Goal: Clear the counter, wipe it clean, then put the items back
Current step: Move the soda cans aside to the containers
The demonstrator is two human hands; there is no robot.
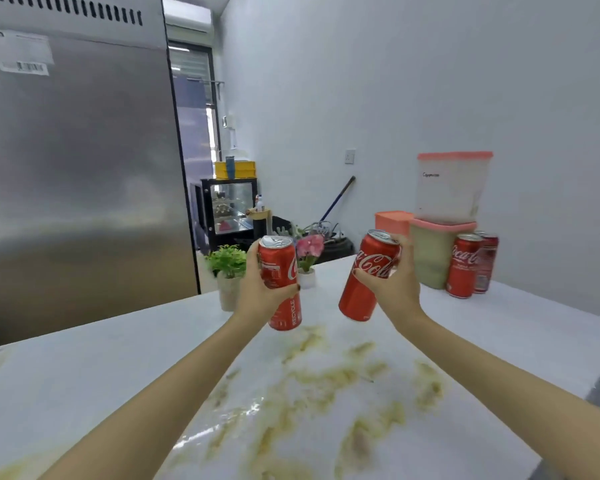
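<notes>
White smooth worktop has yellow sticky smears up close. Left hand grips one red metal can upright; right hand grips another red can, tilted. Best, I think, to park both far right, off the mess.

Single head-worn wide-angle view. Looks forward and somewhat down from the near edge of the desk, across it toward the white wall and steel cabinet. Sits close above the desk; takes in left forearm and right forearm from the bottom corners. Bows straight edges outward.
</notes>
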